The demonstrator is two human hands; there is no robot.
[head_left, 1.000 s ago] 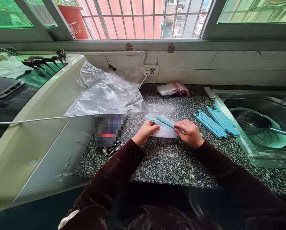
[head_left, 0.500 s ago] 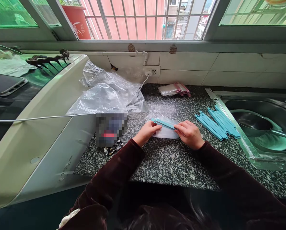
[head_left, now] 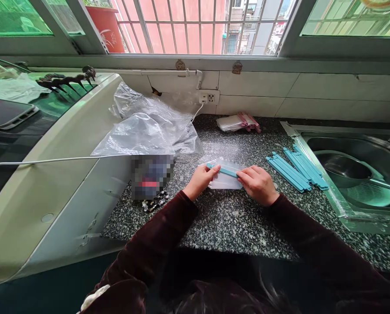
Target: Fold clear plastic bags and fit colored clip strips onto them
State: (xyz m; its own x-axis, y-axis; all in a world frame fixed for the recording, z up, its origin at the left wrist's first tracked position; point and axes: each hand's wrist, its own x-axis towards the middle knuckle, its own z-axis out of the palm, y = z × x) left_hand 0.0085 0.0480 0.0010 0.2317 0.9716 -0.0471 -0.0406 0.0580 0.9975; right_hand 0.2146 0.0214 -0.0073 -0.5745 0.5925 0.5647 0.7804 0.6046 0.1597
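A light-blue bag sealing clip [head_left: 227,170] lies across a small clear plastic bag [head_left: 225,182] just above the counter. My left hand [head_left: 201,179] pinches the clip's left end, the thumb pressed on top of it. At the other end, my right hand [head_left: 257,183] grips the clip between thumb and fingers. Both arms of the clip now look pressed together, with the bag's film showing above and below. Right of my right hand, several more blue clips [head_left: 288,172] are spread on the counter.
Behind my hands lies a stack of clear bags with pink-red edges [head_left: 237,122]. A large crumpled plastic sheet [head_left: 149,126] and a blurred dark item [head_left: 150,179] are to the left. The sink [head_left: 341,205] at right holds a pan [head_left: 343,165]. A white cable [head_left: 51,161] crosses the left side.
The clip's two arms, slightly apart before, are now pressed together over the bag. My left thumb has come down on top of the clip's left end; my right hand has barely moved.
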